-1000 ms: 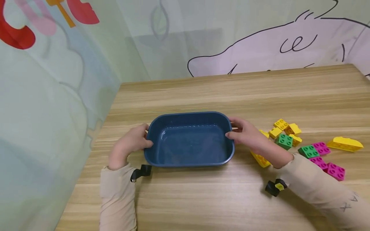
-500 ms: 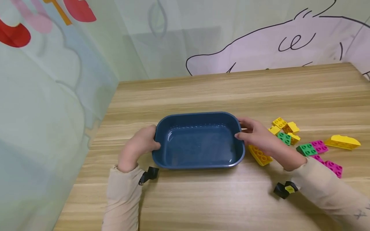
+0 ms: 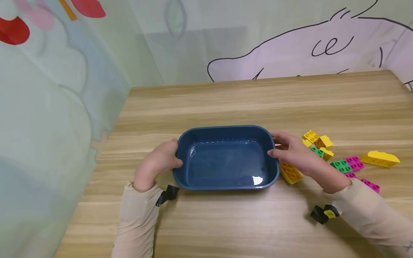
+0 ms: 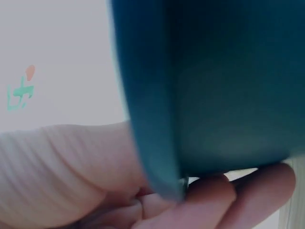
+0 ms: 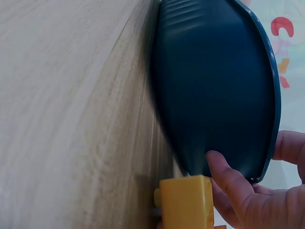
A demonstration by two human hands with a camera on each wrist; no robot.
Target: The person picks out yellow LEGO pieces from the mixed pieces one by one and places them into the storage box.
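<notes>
A dark blue rectangular plastic bin (image 3: 226, 188) with rounded corners stands upright on the table, and nothing lies inside it. My left hand (image 3: 159, 161) grips its left end, thumb over the rim and fingers beneath the rim outside, as the left wrist view shows. At the opposite end my right hand (image 3: 298, 154) pinches the rim, thumb inside and fingers against the outer wall. In the right wrist view those fingers (image 5: 231, 183) press on the bin's side, close beside a yellow block (image 5: 186, 202).
Several yellow toy bricks (image 3: 311, 136) lie right of the bin, partly behind my right hand. Beyond the forearm are a green brick (image 3: 342, 166), magenta bricks (image 3: 355, 163) and a long yellow curved brick (image 3: 380, 158). A printed wall covering (image 3: 193, 53) borders the wooden table (image 3: 226, 225).
Both hands have shifted the bin to the right, toward the yellow bricks, keeping their hold on its ends. The head view has also moved slightly.
</notes>
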